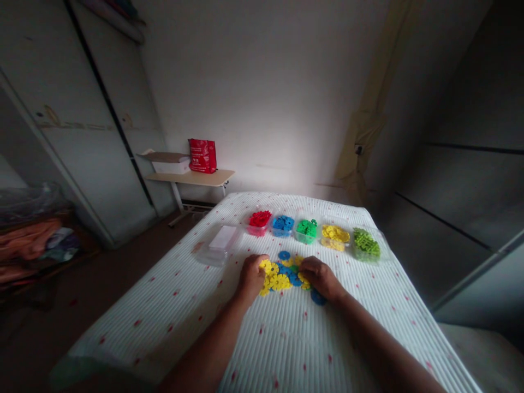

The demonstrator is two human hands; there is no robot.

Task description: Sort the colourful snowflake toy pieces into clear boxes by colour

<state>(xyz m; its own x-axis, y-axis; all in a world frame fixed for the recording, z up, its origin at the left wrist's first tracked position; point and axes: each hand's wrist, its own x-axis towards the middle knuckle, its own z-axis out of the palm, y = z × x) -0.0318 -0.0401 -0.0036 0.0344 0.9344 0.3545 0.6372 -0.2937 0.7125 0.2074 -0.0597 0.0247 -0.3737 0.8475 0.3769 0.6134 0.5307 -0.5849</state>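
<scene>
A loose pile of yellow, blue and a few green flower-shaped plastic discs [280, 282] lies on the striped white cover, between my two hands. My left hand [250, 279] is at the pile's left edge, fingers curled and thumb against a yellow disc [266, 266]. On the other side, my right hand [321, 277] bends over the pile with its fingers closed; whatever they hold is hidden. One blue disc [317, 297] sits just under the right wrist. Another blue disc [284, 255] lies flat at the back of the pile.
Behind the pile stand clear tubs of red pieces [260, 219], blue pieces [283, 224], green pieces [307, 229], yellow pieces [335, 234] and lime pieces [365, 243]. A clear container with a white block [223, 238] is at left. A side table [216, 177] bears a red bag [202, 156].
</scene>
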